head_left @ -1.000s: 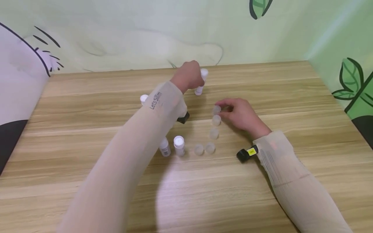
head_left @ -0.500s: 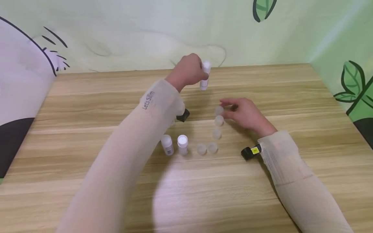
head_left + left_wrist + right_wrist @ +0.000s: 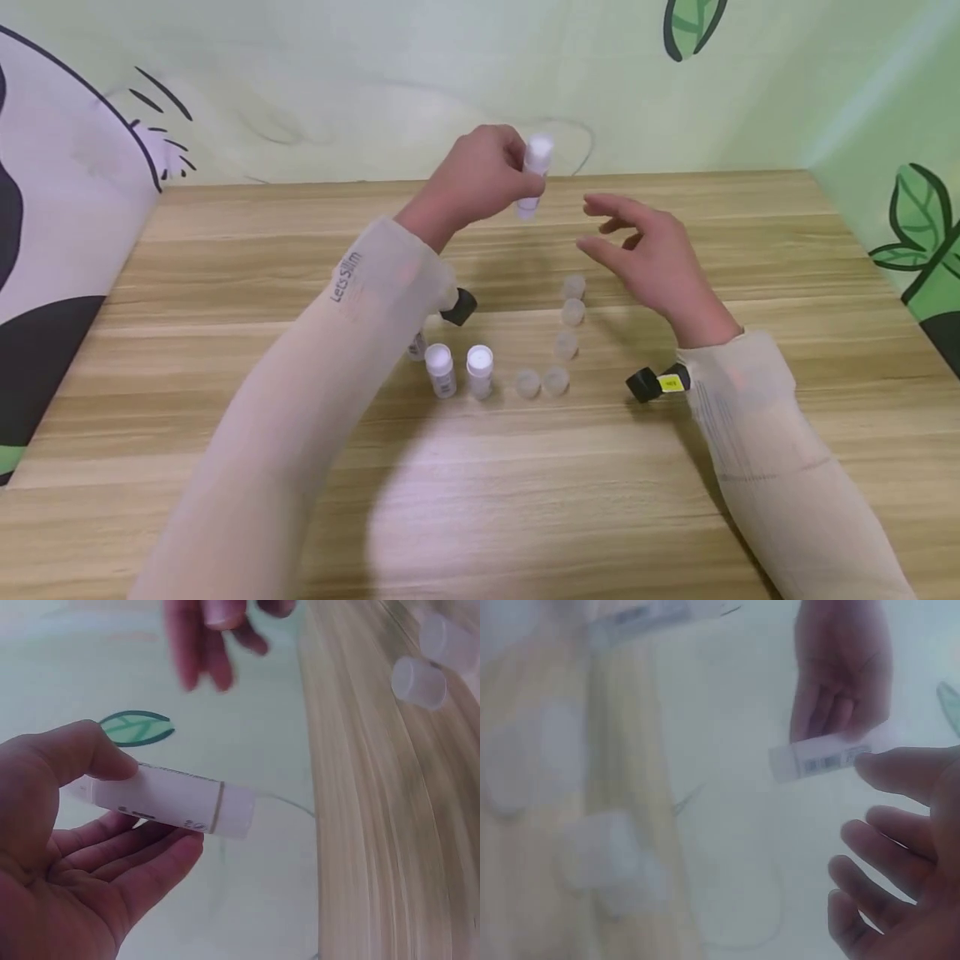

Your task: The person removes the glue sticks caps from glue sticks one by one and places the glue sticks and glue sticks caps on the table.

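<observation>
My left hand (image 3: 480, 173) holds a white glue stick (image 3: 537, 158) above the back of the table, thumb on one side and fingers on the other. Its printed label and the seam near its lower end show in the left wrist view, on the glue stick (image 3: 172, 796). To the right, my right hand (image 3: 660, 262) hovers with spread fingers and holds nothing. Below it stand two small translucent caps, a rear cap (image 3: 573, 287) and a nearer cap (image 3: 572, 313), which start a curved row of several.
Two more white glue sticks stand upright, a left glue stick (image 3: 440, 372) and a right glue stick (image 3: 480, 372). Another glue stick (image 3: 417, 347) is partly hidden by my left sleeve. A painted wall (image 3: 360, 92) rises behind the wooden table (image 3: 570, 492).
My left hand has lifted the glue stick higher off the table. My right hand has let go of the rearmost cap and risen up and away from it, towards the glue stick.
</observation>
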A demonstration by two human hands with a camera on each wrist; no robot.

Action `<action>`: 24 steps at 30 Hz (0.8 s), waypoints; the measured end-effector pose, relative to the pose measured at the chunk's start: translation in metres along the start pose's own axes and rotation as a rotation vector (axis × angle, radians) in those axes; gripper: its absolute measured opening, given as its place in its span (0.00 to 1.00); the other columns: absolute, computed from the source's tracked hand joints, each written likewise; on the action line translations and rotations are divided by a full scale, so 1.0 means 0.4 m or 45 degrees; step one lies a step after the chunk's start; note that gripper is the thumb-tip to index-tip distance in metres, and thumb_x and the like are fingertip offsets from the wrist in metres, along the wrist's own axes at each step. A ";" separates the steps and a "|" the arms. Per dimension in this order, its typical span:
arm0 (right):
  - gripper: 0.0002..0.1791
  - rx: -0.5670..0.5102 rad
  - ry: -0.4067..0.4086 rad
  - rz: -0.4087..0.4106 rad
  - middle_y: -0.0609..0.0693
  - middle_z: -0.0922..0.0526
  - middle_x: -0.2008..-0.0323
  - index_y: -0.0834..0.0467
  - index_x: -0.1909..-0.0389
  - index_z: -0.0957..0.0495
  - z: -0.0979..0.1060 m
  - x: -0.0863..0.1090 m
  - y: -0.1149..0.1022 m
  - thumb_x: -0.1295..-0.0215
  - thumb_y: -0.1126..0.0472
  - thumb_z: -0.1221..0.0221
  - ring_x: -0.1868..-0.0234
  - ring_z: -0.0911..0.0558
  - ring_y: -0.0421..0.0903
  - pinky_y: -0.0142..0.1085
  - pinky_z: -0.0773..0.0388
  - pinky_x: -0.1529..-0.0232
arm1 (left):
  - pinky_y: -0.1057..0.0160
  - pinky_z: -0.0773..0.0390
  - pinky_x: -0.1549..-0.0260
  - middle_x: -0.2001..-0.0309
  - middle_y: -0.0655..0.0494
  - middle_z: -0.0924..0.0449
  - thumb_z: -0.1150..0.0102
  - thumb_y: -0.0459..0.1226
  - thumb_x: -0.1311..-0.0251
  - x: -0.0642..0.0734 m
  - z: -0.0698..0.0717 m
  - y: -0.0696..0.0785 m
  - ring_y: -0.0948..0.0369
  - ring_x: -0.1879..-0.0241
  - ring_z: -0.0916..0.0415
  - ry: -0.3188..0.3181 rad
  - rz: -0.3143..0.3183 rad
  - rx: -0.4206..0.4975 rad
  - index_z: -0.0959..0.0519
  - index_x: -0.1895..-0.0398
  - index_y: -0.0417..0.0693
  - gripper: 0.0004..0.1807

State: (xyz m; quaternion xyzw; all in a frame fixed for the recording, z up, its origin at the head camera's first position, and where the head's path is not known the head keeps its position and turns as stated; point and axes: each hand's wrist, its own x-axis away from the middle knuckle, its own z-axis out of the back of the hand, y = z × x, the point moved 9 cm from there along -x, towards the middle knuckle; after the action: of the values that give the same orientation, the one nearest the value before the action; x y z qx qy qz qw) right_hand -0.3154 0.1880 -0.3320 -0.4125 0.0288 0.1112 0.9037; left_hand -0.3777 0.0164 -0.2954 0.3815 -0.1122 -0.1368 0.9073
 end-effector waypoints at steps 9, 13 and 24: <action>0.28 -0.176 0.170 0.098 0.45 0.20 0.43 0.42 0.36 0.27 0.037 -0.006 -0.107 0.38 0.49 0.35 0.47 0.24 0.39 0.31 0.29 0.53 | 0.66 0.23 0.57 0.56 0.56 0.18 0.42 0.41 0.41 0.061 0.020 0.004 0.64 0.57 0.22 0.061 -0.131 0.168 0.26 0.52 0.46 0.16; 0.26 -0.272 0.193 0.150 0.47 0.18 0.46 0.46 0.39 0.24 0.038 -0.004 -0.144 0.40 0.53 0.34 0.50 0.23 0.39 0.31 0.28 0.56 | 0.66 0.22 0.55 0.57 0.56 0.18 0.41 0.40 0.40 0.099 0.023 0.001 0.66 0.57 0.21 0.093 -0.188 0.236 0.26 0.52 0.47 0.15; 0.23 -0.448 0.163 0.255 0.46 0.16 0.53 0.51 0.43 0.21 0.027 0.022 -0.213 0.41 0.60 0.33 0.53 0.23 0.45 0.32 0.27 0.60 | 0.70 0.20 0.55 0.58 0.62 0.18 0.39 0.38 0.39 0.207 0.013 0.028 0.71 0.58 0.19 0.183 -0.419 0.352 0.24 0.53 0.49 0.12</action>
State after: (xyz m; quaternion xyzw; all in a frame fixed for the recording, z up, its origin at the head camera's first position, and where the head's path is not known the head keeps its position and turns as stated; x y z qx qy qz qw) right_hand -0.2882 0.1437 -0.2630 -0.5653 0.1072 0.1775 0.7984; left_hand -0.2998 -0.0071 -0.2757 0.5242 -0.0012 -0.2385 0.8175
